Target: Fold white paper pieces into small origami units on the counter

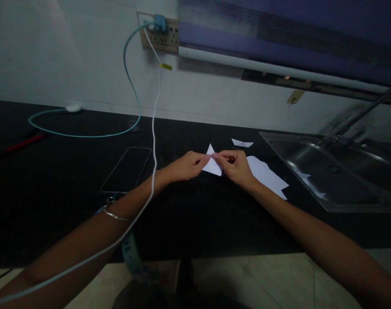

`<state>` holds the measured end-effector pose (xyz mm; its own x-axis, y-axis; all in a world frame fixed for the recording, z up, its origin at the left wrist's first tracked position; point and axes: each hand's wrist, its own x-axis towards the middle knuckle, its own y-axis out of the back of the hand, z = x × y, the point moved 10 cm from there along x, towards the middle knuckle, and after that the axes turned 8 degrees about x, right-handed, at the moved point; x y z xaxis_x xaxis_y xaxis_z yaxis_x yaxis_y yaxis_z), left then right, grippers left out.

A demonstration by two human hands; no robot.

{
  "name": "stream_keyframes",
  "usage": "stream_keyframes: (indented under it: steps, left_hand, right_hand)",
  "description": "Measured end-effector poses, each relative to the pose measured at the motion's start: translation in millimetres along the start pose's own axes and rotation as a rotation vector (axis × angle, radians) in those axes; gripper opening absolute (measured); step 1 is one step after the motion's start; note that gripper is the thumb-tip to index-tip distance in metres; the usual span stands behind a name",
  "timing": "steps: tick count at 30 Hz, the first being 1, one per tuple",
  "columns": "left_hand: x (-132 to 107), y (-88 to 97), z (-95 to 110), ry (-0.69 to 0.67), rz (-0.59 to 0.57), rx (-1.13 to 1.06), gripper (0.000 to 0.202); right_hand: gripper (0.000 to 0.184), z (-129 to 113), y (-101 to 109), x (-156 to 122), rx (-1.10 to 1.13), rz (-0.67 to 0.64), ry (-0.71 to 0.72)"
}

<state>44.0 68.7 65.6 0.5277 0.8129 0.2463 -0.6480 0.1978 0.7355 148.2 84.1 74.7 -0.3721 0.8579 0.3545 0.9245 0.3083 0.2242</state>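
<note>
Between my two hands, a folded piece of white paper (212, 168) with a pointed top is held just over the black counter. My left hand (189, 166) pinches its left edge, thumb on the front face. From the other side my right hand (234, 166) grips it with thumb and bent fingers, the two thumbs almost meeting near the middle. The fingers behind the paper are hidden. Loose white sheets (267, 177) lie partly under and beside my right wrist. A small folded paper (242, 143) rests on the counter just beyond that hand.
A steel sink (311, 171) is set into the counter (189, 223) at right. A dark phone (127, 170) lies left of my hands. A white cable (154, 141) hangs from the wall socket (165, 37) across my left forearm. A teal cable (95, 136) loops at back left.
</note>
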Motion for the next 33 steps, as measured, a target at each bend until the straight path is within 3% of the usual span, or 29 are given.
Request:
stream_keyframes:
  steps: [7,12,14,20,27,33]
  left_hand:
    - [-1,-4.0,-7,0.05,-0.051,0.042,0.05]
    - [-1,17.6,-8,0.067,0.138,0.046,0.047]
    - [-1,21.2,-4,0.032,0.174,0.058,0.045]
    - [-2,14.2,13,-0.112,0.105,0.06,0.04]
    - [-2,19.0,4,-0.008,0.151,-0.012,0.039]
    - [-7,40.2,-5,0.04,0.377,0.051,0.035]
  right_hand:
    - [0.031,7,-5,3,0.031,-0.038,0.018]
    - [0.034,-5,2,1,0.021,0.033,0.125]
    - [0.031,-12,1,-1,-0.07,0.04,0.183]
    - [0.023,-23,-2,-7,-0.138,0.07,0.289]
    - [0.039,-11,-11,-9,0.073,0.065,0.143]
    - [0.035,-10,-12,-7,0.196,0.077,0.057]
